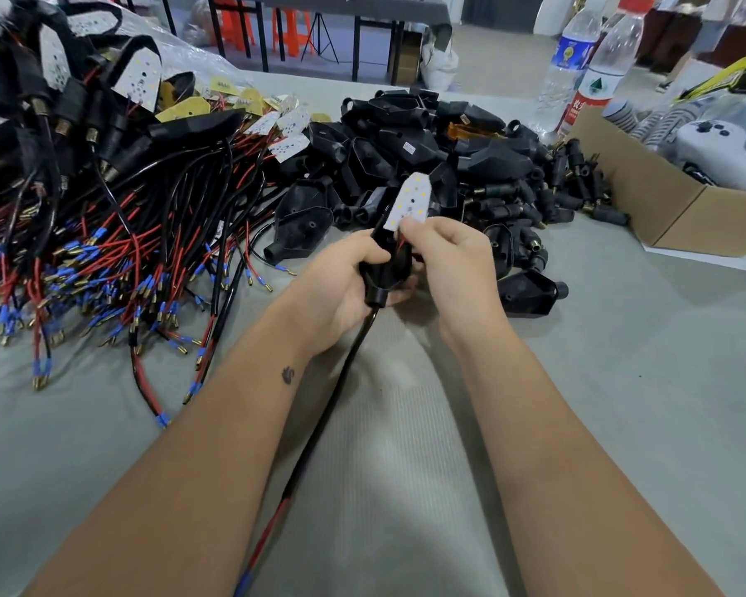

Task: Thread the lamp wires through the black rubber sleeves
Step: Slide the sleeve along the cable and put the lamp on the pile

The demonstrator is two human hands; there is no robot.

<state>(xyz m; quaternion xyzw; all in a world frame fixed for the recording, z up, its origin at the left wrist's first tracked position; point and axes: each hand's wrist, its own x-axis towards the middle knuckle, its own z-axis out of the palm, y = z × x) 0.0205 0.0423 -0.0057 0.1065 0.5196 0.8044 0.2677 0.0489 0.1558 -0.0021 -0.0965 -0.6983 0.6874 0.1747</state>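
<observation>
black rubber sleeve (386, 269) sits in the middle of the view, with the left hand (341, 290) curled around it. the right hand (444, 260) pinches a small white led board (411, 202) at the sleeve's top end. a black wire (319, 424) runs out toward 7 o'clock. more sleeves (427, 135) are piled at 12 o'clock, wired lamps (104, 209) at 10 o'clock, a cardboard box (664, 200) at 2 o'clock.

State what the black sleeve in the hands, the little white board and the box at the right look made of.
Sleeve: dull black, probably rubber or soft plastic, with a moulded look. White board: thin, stiff, matt white sheet with small yellow dots, likely a circuit board. Box: plain brown cardboard with a folded flap.
</observation>
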